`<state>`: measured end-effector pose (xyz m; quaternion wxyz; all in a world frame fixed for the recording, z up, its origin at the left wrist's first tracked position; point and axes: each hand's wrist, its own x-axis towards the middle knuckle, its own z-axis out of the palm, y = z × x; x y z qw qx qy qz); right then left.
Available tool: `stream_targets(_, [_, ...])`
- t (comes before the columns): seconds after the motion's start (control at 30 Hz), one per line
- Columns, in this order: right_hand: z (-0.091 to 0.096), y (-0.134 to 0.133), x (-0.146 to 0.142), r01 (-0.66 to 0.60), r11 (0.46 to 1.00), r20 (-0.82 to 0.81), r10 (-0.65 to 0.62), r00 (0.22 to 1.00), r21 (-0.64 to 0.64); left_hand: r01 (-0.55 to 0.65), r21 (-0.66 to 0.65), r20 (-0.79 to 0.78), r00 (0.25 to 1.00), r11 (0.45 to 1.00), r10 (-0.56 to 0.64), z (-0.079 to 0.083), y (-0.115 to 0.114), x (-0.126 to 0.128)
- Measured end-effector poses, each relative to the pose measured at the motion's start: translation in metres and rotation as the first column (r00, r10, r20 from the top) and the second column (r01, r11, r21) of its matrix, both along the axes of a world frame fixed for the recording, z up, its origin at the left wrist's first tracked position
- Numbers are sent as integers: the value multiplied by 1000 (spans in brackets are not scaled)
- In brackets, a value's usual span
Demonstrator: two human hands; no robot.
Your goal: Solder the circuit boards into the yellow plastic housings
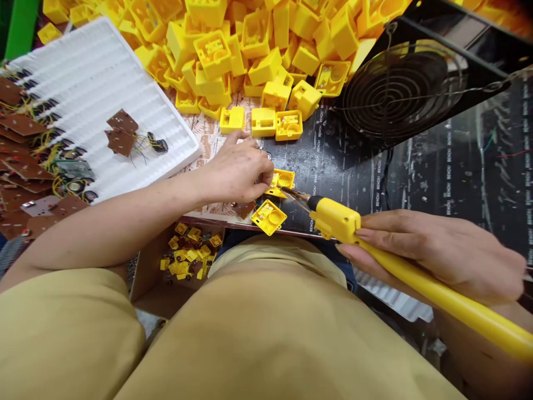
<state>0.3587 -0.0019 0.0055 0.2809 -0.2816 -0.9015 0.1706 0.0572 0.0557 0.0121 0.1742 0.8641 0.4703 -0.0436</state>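
My right hand (441,250) grips a yellow soldering iron (337,219) by its long handle. Its metal tip points left and meets a small open yellow plastic case (285,179). At the left edge of that case, my left hand (244,169) has its thumb and fingers closed on it; part of the case is hidden behind them. A second open yellow case (268,217) lies just below, near the bench's front edge, with a round speaker grille and metal contacts inside. Beyond my left hand stand three more cases, one of them an open case (288,125).
A big heap of yellow cases (258,44) covers the back. At right stands a black fan (391,94) with a wire guard. On the left, a ribbed white foam tray (83,72) carries brown circuit boards (120,133) with wired speakers. A cardboard box (154,266) below holds yellow parts.
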Motion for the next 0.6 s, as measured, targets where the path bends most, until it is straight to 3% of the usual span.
stream_targets(0.2, [12,14,-17,-102,978,-66,116,991,180,-17,-58,-74,997,998,13,10,4,8])
stream_targets(0.43, [21,29,-17,-195,967,-28,202,979,162,-105,-143,-41,994,984,100,5,14,15])
stream_targets(0.53, [21,31,-4,-109,986,-16,112,994,123,-77,-123,13,997,989,79,0,17,12])
stream_targets(0.6, [18,30,7,51,997,18,-52,998,53,-64,-111,32,997,992,68,-2,18,10])
